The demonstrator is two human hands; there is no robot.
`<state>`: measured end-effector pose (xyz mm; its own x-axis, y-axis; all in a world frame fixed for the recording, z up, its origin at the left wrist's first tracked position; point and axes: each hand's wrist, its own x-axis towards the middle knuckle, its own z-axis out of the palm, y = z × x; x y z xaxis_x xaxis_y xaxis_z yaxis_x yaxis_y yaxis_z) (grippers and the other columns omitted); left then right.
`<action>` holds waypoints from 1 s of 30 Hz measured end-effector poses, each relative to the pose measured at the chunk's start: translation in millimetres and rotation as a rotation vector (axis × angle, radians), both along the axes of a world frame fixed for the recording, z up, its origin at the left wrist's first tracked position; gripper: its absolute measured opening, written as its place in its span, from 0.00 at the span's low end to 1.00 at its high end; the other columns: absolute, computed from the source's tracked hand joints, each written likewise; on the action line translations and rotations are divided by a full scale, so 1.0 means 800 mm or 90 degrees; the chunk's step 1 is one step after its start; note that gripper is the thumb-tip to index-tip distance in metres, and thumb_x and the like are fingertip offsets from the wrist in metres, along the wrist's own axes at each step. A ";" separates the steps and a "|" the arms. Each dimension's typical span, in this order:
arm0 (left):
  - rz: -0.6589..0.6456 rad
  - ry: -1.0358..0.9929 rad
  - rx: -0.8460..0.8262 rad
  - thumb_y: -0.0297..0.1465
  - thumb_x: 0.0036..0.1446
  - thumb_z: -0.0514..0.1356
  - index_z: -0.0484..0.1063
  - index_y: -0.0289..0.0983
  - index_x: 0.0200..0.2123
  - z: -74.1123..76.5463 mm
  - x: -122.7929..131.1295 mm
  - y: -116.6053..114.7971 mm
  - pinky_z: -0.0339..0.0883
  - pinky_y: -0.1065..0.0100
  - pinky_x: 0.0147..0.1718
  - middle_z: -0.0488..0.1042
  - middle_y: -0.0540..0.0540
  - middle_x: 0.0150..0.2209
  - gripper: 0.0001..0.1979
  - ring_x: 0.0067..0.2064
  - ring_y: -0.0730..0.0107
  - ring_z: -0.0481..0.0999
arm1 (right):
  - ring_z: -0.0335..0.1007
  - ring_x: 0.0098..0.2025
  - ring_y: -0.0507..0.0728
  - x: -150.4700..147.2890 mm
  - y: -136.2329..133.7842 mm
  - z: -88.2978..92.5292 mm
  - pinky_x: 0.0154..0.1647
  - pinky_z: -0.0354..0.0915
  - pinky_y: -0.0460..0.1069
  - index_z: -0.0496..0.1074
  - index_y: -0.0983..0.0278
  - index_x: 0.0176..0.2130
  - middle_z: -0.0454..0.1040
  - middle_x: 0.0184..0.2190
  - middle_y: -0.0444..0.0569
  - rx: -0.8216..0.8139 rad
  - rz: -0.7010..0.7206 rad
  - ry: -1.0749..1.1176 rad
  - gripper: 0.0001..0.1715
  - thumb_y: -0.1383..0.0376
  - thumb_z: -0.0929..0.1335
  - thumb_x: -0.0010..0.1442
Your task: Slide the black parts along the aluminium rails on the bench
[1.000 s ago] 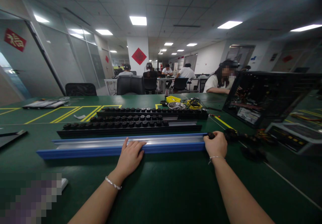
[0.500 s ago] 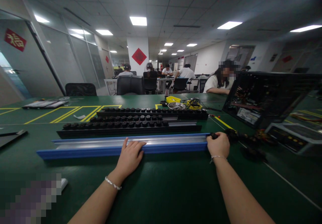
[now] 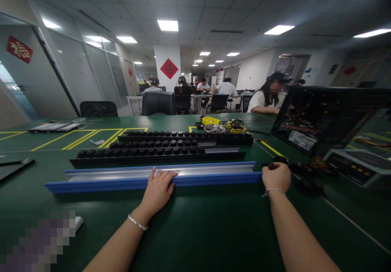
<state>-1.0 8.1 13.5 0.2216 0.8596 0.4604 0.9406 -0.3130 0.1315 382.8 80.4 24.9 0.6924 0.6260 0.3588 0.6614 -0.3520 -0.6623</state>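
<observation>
A long channel-shaped rail [image 3: 100, 183] with blue edges and a silvery inside lies crosswise on the green table. My left hand [image 3: 159, 186] rests on its near edge around the middle, fingers stretched over the channel. Just beyond the rail's right end is my right hand [image 3: 277, 177], its fingers closed around a small black roller piece [image 3: 269, 166], mostly hidden by the hand. Behind the blue rail lie two black rails, a nearer one [image 3: 91, 162] and a farther one [image 3: 233, 141], both lined with several black rollers.
An open computer case [image 3: 324, 117] and a power supply unit [image 3: 357, 168] stand at the right, with dark cables beside them. Farther back are a yellow tray [image 3: 210, 120] and a metal dish [image 3: 214, 129]. A co-worker [image 3: 265, 96] sits across the table.
My right hand has moved a little to the right with the black piece, away from the rail's end. My left hand has stayed in place on the rail.
</observation>
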 end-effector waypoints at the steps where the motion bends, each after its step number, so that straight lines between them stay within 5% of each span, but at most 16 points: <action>1: 0.000 0.000 0.000 0.30 0.55 0.51 0.66 0.46 0.47 0.000 0.000 0.000 0.35 0.50 0.60 0.74 0.51 0.42 0.15 0.47 0.66 0.69 | 0.63 0.44 0.64 0.007 -0.001 0.000 0.41 0.61 0.55 0.66 0.68 0.43 0.67 0.42 0.61 -0.010 -0.020 -0.004 0.22 0.61 0.62 0.49; 5: -0.001 -0.004 -0.001 0.30 0.55 0.51 0.67 0.46 0.46 -0.001 0.000 0.000 0.36 0.50 0.59 0.74 0.51 0.42 0.15 0.47 0.66 0.69 | 0.64 0.46 0.67 0.033 -0.006 -0.004 0.40 0.63 0.57 0.63 0.65 0.50 0.66 0.46 0.61 -0.090 -0.044 0.003 0.29 0.59 0.63 0.48; 10: -0.007 -0.010 0.000 0.30 0.55 0.51 0.67 0.46 0.46 -0.002 -0.002 0.003 0.37 0.50 0.59 0.74 0.51 0.41 0.15 0.47 0.66 0.69 | 0.61 0.49 0.70 0.047 -0.006 -0.017 0.41 0.61 0.61 0.67 0.64 0.47 0.66 0.46 0.63 -0.204 -0.007 -0.014 0.27 0.59 0.63 0.47; 15: -0.005 -0.013 0.005 0.29 0.54 0.52 0.67 0.46 0.45 -0.001 0.000 0.004 0.37 0.50 0.59 0.74 0.51 0.40 0.15 0.46 0.66 0.69 | 0.60 0.50 0.68 0.024 -0.004 -0.005 0.45 0.59 0.61 0.68 0.65 0.47 0.66 0.47 0.60 -0.051 -0.018 -0.146 0.24 0.60 0.61 0.50; 22: -0.001 -0.035 0.004 0.29 0.54 0.52 0.67 0.47 0.44 0.003 0.002 0.010 0.38 0.50 0.59 0.74 0.52 0.38 0.14 0.46 0.67 0.69 | 0.64 0.47 0.56 -0.082 0.054 0.036 0.51 0.57 0.50 0.72 0.64 0.41 0.72 0.43 0.52 -0.049 0.491 -0.306 0.17 0.63 0.58 0.58; 26: 0.001 -0.040 -0.012 0.30 0.55 0.52 0.67 0.46 0.44 0.007 0.003 0.013 0.40 0.51 0.58 0.73 0.51 0.39 0.13 0.46 0.67 0.68 | 0.63 0.50 0.58 -0.134 0.108 0.040 0.49 0.57 0.50 0.69 0.63 0.47 0.70 0.48 0.53 -0.269 0.631 -0.375 0.21 0.59 0.63 0.55; 30: 0.018 -0.044 -0.039 0.31 0.55 0.52 0.67 0.46 0.43 0.010 0.004 0.014 0.46 0.54 0.55 0.72 0.51 0.40 0.12 0.46 0.66 0.67 | 0.70 0.41 0.58 -0.160 0.144 0.033 0.39 0.62 0.48 0.74 0.61 0.37 0.75 0.37 0.50 -0.376 0.724 -0.394 0.17 0.55 0.69 0.47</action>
